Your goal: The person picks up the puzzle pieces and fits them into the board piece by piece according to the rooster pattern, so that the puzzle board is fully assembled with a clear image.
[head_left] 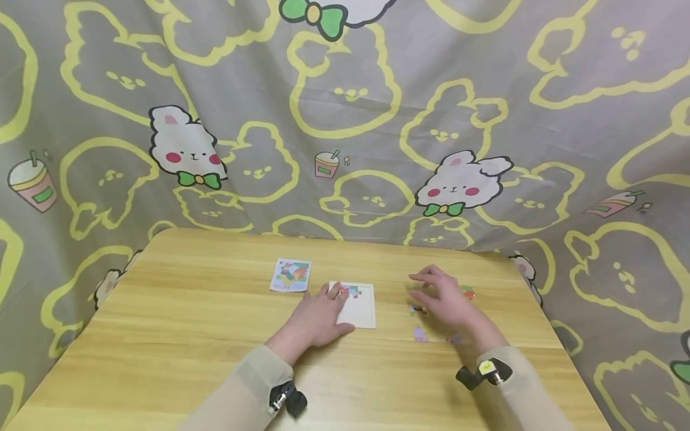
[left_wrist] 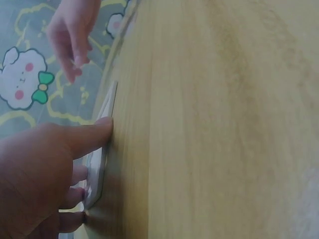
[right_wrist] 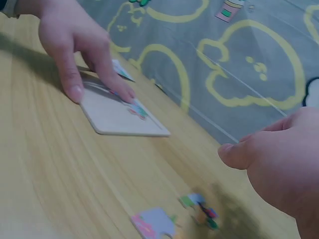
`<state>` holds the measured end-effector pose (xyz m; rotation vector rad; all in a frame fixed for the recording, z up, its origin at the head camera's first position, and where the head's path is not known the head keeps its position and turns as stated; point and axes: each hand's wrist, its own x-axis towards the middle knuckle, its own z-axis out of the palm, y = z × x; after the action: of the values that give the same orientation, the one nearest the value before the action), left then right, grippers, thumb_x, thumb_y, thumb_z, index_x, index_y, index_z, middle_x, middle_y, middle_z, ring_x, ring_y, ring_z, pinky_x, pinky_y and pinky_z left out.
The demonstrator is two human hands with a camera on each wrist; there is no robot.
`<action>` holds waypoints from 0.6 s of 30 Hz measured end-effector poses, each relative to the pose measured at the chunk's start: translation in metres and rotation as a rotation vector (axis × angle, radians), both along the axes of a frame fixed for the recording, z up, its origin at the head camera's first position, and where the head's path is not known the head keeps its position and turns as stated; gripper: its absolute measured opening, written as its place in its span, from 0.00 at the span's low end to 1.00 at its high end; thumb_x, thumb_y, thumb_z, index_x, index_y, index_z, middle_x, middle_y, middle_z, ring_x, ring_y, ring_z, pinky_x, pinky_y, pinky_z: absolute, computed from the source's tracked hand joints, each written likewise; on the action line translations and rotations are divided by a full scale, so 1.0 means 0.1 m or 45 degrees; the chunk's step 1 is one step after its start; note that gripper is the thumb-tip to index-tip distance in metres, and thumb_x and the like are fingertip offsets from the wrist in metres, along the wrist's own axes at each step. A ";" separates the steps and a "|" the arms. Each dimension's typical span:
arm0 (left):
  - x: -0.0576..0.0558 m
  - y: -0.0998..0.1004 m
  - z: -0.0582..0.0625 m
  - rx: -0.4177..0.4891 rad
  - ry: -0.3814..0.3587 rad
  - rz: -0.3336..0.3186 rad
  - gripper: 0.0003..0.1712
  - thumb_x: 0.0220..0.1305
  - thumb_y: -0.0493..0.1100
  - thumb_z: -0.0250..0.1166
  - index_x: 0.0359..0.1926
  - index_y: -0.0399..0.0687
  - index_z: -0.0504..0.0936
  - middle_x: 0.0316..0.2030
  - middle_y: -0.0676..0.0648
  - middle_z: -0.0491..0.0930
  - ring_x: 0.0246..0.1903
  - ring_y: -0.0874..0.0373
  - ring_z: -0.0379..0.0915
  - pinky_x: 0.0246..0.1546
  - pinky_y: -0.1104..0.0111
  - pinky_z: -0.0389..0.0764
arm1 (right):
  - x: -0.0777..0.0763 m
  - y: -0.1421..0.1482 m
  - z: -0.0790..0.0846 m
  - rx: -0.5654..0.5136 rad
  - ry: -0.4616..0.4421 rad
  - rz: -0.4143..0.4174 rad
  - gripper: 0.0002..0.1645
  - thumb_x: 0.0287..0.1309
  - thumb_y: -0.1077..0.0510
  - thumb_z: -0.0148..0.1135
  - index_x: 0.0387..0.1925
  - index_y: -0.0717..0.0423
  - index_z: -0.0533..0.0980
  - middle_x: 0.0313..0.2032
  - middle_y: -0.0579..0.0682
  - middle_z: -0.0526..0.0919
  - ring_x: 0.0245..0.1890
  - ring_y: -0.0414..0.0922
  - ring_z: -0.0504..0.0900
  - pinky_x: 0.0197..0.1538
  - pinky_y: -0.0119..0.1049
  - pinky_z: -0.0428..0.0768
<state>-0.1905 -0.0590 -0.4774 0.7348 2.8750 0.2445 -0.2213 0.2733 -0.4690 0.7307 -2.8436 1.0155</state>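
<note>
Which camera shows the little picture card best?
The head view, because the picture card lies there with its colourful picture in plain sight. The right wrist view shows only a bit of it, beyond the left hand. The left wrist view doesn't show it.

The left grip (head_left: 319, 315) covers the left side of the white board (head_left: 361, 313). Right of the board, a lavender piece (right_wrist: 157, 219) is cut off by the right wrist view's lower edge. Left of it, a card (head_left: 290, 275) bears details too small to tell.

White puzzle tray (head_left: 360, 314), purple piece (right_wrist: 153, 222) with seemingly pink marks, yellow-brown wood-grain table (head_left: 188, 311), grey curtain (head_left: 259, 78) with yellow animal outlines
</note>
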 end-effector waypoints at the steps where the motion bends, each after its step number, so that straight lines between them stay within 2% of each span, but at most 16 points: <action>1: 0.00 0.00 0.00 0.001 -0.005 -0.002 0.49 0.72 0.71 0.61 0.81 0.46 0.65 0.80 0.41 0.60 0.77 0.37 0.56 0.69 0.33 0.64 | 0.00 0.05 0.00 0.001 -0.002 -0.008 0.25 0.71 0.56 0.70 0.64 0.64 0.80 0.56 0.57 0.79 0.53 0.57 0.79 0.57 0.58 0.77; 3: 0.00 0.00 0.01 0.005 -0.015 -0.003 0.49 0.72 0.71 0.61 0.81 0.45 0.65 0.80 0.41 0.60 0.77 0.37 0.56 0.69 0.33 0.64 | 0.01 0.13 0.00 0.009 0.006 -0.013 0.25 0.71 0.57 0.70 0.64 0.65 0.80 0.56 0.58 0.79 0.53 0.57 0.79 0.56 0.57 0.79; 5: 0.00 0.00 0.01 0.007 -0.021 -0.003 0.49 0.72 0.71 0.61 0.81 0.45 0.65 0.80 0.41 0.60 0.77 0.37 0.56 0.68 0.32 0.64 | 0.02 0.21 0.00 0.019 0.038 -0.019 0.24 0.71 0.58 0.70 0.63 0.66 0.80 0.54 0.59 0.80 0.51 0.58 0.80 0.56 0.58 0.76; 10: -0.01 -0.01 -0.01 0.000 -0.028 -0.008 0.49 0.73 0.70 0.61 0.81 0.45 0.64 0.80 0.41 0.59 0.77 0.37 0.55 0.68 0.32 0.64 | 0.03 0.44 -0.02 0.048 0.082 -0.046 0.23 0.70 0.60 0.71 0.62 0.67 0.81 0.52 0.59 0.81 0.49 0.57 0.81 0.51 0.50 0.81; 12: -0.01 -0.01 -0.01 -0.001 -0.031 -0.014 0.49 0.73 0.71 0.60 0.81 0.45 0.64 0.80 0.41 0.58 0.78 0.37 0.55 0.68 0.31 0.64 | 0.04 0.54 -0.01 0.047 0.059 -0.060 0.23 0.69 0.61 0.71 0.62 0.68 0.80 0.53 0.60 0.80 0.48 0.56 0.80 0.45 0.44 0.85; 15: -0.02 -0.01 -0.01 0.009 -0.027 -0.019 0.49 0.72 0.70 0.61 0.81 0.45 0.64 0.80 0.40 0.59 0.77 0.36 0.56 0.67 0.31 0.65 | 0.06 0.68 0.00 0.069 0.027 -0.094 0.25 0.69 0.62 0.71 0.63 0.68 0.79 0.52 0.59 0.79 0.43 0.52 0.79 0.41 0.36 0.83; 18: -0.02 -0.01 0.00 0.015 -0.026 -0.018 0.49 0.72 0.70 0.62 0.81 0.44 0.65 0.80 0.40 0.60 0.77 0.36 0.56 0.67 0.31 0.65 | 0.05 0.80 -0.01 0.122 0.006 -0.115 0.27 0.68 0.61 0.72 0.64 0.68 0.79 0.50 0.57 0.79 0.40 0.48 0.79 0.41 0.37 0.82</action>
<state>-0.1926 -0.0597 -0.4773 0.7498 2.8502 0.2657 -0.2160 0.3534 -0.4696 0.6041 -2.9088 0.8696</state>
